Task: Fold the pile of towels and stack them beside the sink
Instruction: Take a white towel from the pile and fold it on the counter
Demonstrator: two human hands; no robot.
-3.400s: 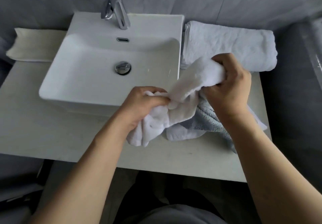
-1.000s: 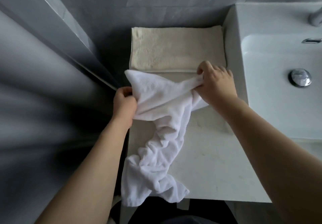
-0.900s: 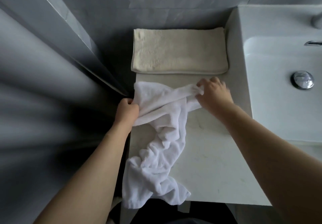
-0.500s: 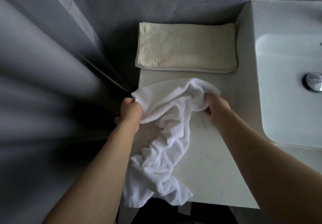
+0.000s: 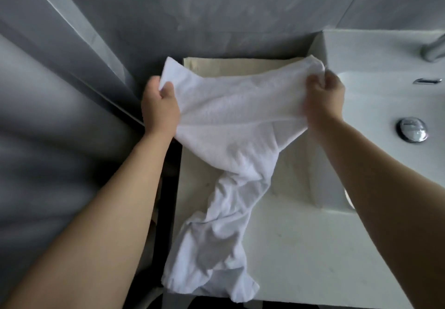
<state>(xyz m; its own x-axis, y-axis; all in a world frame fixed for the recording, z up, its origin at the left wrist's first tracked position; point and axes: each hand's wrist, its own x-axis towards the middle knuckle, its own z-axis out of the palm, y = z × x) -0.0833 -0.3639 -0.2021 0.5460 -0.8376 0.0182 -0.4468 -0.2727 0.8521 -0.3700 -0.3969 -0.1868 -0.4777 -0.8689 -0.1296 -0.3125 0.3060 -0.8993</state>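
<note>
Both the left hand [image 5: 160, 106] and right hand [image 5: 323, 97] still grip the white towel [image 5: 231, 121], now spread wider, higher

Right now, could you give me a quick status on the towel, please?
Both hands, left and right, grip white towel, unfolded. Tail trails over counter edge. Beige towel behind.

Both arms out; left hand [image 5: 159, 108] & right hand [image 5: 323, 99] prob. clenched.

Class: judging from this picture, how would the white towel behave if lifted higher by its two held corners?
The white towel is probably floppy: it sags between the left hand and right hand. Its crumpled tail would likely trail and untwist. It seems light, since pinches hold it.
</note>
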